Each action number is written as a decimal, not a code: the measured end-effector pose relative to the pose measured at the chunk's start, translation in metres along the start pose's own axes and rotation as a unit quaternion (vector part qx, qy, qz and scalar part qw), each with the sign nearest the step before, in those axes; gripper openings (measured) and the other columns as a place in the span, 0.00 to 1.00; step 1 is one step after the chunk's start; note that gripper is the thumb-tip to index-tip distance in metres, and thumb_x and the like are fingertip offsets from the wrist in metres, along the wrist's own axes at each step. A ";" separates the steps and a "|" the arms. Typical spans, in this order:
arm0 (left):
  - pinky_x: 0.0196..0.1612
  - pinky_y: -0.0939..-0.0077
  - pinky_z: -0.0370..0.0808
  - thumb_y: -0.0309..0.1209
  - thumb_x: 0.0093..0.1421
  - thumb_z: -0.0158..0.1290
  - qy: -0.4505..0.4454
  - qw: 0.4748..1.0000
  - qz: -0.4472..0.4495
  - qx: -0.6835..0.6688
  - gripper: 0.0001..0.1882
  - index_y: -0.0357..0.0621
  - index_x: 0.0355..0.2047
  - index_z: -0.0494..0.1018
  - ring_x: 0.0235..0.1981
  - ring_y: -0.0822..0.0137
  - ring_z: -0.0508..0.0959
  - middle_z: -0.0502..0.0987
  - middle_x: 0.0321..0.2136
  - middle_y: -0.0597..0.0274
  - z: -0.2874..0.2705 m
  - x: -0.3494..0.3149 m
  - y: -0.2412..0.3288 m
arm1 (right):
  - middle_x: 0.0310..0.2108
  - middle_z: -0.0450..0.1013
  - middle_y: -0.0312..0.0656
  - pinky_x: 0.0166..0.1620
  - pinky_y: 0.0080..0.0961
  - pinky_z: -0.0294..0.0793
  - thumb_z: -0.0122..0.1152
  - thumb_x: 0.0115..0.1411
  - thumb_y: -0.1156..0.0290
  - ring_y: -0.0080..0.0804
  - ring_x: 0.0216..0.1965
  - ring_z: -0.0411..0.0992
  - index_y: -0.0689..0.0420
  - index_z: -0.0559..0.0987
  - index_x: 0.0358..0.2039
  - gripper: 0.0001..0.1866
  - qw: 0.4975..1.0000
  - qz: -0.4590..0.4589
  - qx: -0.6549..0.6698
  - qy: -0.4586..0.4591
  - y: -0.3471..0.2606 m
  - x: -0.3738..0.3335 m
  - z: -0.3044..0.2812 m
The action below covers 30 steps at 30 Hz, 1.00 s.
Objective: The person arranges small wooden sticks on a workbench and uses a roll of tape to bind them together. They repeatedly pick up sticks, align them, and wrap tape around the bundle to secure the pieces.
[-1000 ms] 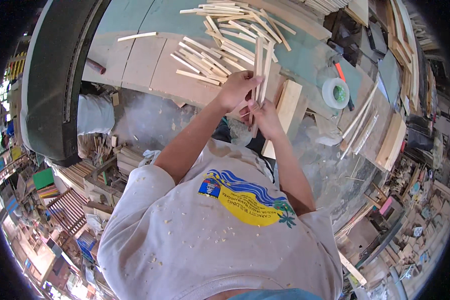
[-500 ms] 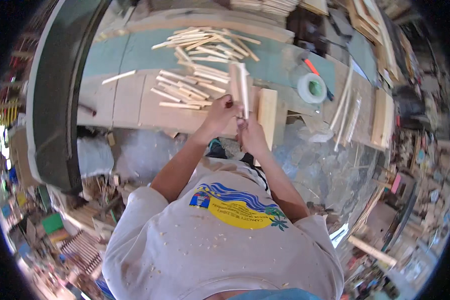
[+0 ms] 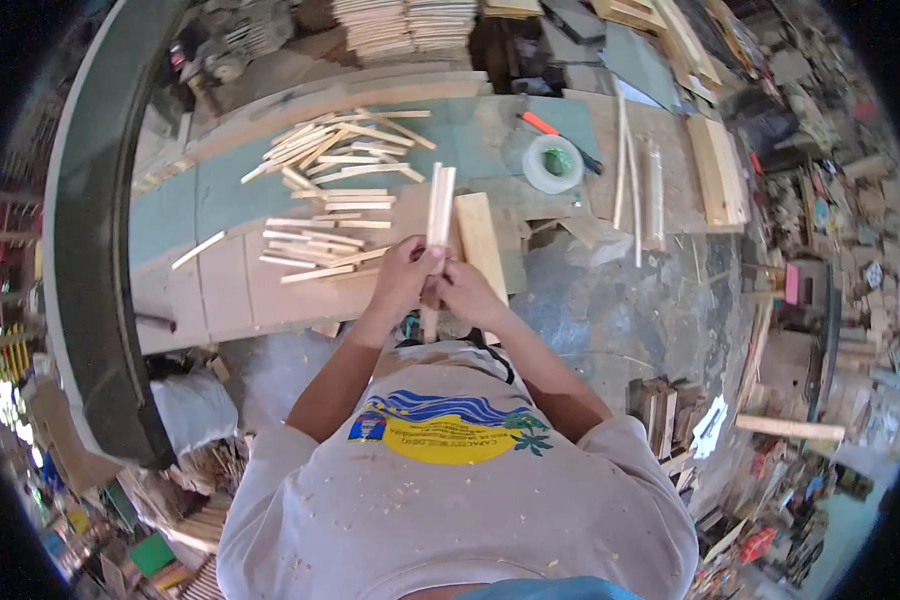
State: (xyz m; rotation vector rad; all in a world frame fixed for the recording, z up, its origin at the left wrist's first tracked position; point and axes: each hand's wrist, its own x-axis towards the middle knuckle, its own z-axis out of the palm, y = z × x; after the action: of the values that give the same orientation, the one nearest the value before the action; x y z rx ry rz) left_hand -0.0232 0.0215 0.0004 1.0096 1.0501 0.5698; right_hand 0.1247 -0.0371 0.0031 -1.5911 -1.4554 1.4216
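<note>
My left hand (image 3: 402, 276) and my right hand (image 3: 467, 290) are closed side by side around a bundle of thin pale wooden slats (image 3: 438, 206). The bundle stands upright in front of my chest, its top reaching over the workbench (image 3: 220, 290) and its lower end poking out below my hands. A flat wooden board (image 3: 482, 240) lies on the bench just right of the bundle. Several loose slats (image 3: 322, 222) are scattered on the bench to the left, with a second heap of sticks (image 3: 332, 142) farther back.
A roll of tape (image 3: 553, 163) and a red-handled tool (image 3: 542, 124) lie at the bench's back right. Long strips (image 3: 638, 190) and a plank (image 3: 715, 170) lie to the right. Stacked wood (image 3: 405, 22) stands behind. A dark curved panel (image 3: 95, 300) runs along the left. Wood scraps cover the floor.
The view has shifted, so bench and hands sit lower in the picture. Both hands still grip the slat bundle, which has turned from slightly tilted to nearly upright.
</note>
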 end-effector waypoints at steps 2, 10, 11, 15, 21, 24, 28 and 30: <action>0.44 0.73 0.81 0.25 0.68 0.51 0.007 0.999 0.031 -0.010 0.22 0.31 0.61 0.64 0.43 0.66 0.82 0.81 0.44 0.52 -0.002 0.005 0.008 | 0.30 0.79 0.44 0.38 0.31 0.76 0.53 0.66 0.68 0.32 0.31 0.77 0.64 0.79 0.38 0.12 0.995 0.036 0.068 -0.058 -0.014 -0.007 -0.011; 0.32 0.74 0.78 0.24 0.61 0.59 -0.004 0.988 0.139 0.072 0.37 0.49 0.69 0.59 0.33 0.72 0.78 0.77 0.35 0.59 -0.032 0.001 0.063 | 0.34 0.81 0.38 0.35 0.22 0.77 0.56 0.69 0.60 0.21 0.31 0.76 0.63 0.80 0.39 0.16 0.984 0.107 0.040 -0.137 -0.021 -0.032 -0.010; 0.33 0.74 0.78 0.24 0.61 0.59 0.001 0.984 0.168 0.061 0.35 0.48 0.67 0.61 0.33 0.71 0.78 0.77 0.36 0.59 -0.031 0.001 0.059 | 0.34 0.81 0.38 0.35 0.21 0.77 0.57 0.69 0.59 0.20 0.31 0.76 0.63 0.79 0.39 0.17 0.983 0.105 0.038 -0.144 -0.029 -0.033 -0.010; 0.38 0.72 0.79 0.24 0.60 0.60 0.014 0.977 0.202 0.061 0.30 0.45 0.63 0.66 0.36 0.69 0.79 0.77 0.44 0.56 -0.026 -0.002 0.057 | 0.36 0.81 0.39 0.35 0.22 0.77 0.57 0.69 0.53 0.20 0.32 0.76 0.62 0.78 0.42 0.21 0.982 0.097 0.050 -0.154 -0.030 -0.030 -0.014; 0.42 0.64 0.78 0.28 0.58 0.62 0.061 0.974 0.188 0.111 0.29 0.44 0.59 0.66 0.39 0.59 0.82 0.79 0.45 0.48 -0.033 -0.001 0.062 | 0.38 0.81 0.42 0.37 0.22 0.77 0.58 0.69 0.58 0.27 0.37 0.80 0.62 0.77 0.46 0.18 0.980 0.099 0.063 -0.160 -0.018 -0.023 -0.010; 0.43 0.61 0.78 0.30 0.58 0.62 0.029 0.989 0.126 0.069 0.26 0.44 0.56 0.67 0.39 0.54 0.83 0.79 0.44 0.47 -0.046 0.004 0.055 | 0.37 0.81 0.43 0.39 0.23 0.78 0.59 0.68 0.63 0.29 0.38 0.80 0.62 0.77 0.46 0.14 0.978 0.078 0.038 -0.189 -0.024 -0.016 -0.005; 0.42 0.65 0.79 0.31 0.60 0.60 0.102 0.979 0.176 0.018 0.24 0.41 0.55 0.67 0.37 0.57 0.83 0.79 0.41 0.47 -0.053 0.003 0.037 | 0.37 0.81 0.43 0.40 0.25 0.78 0.59 0.67 0.68 0.29 0.38 0.80 0.63 0.78 0.44 0.11 0.970 0.108 0.040 -0.214 -0.031 -0.001 -0.001; 0.42 0.65 0.79 0.30 0.63 0.58 0.118 0.981 0.131 -0.082 0.22 0.38 0.55 0.67 0.37 0.59 0.83 0.79 0.40 0.47 -0.053 -0.010 0.038 | 0.36 0.81 0.43 0.40 0.26 0.78 0.59 0.67 0.69 0.29 0.37 0.80 0.63 0.79 0.43 0.10 0.969 0.101 0.020 -0.225 -0.036 0.011 0.005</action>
State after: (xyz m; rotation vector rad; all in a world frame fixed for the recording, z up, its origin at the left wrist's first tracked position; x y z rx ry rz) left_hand -0.0732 0.0523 0.0308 0.9563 1.0636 0.9950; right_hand 0.1059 -0.0189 0.0306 -1.4861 -1.5227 2.0197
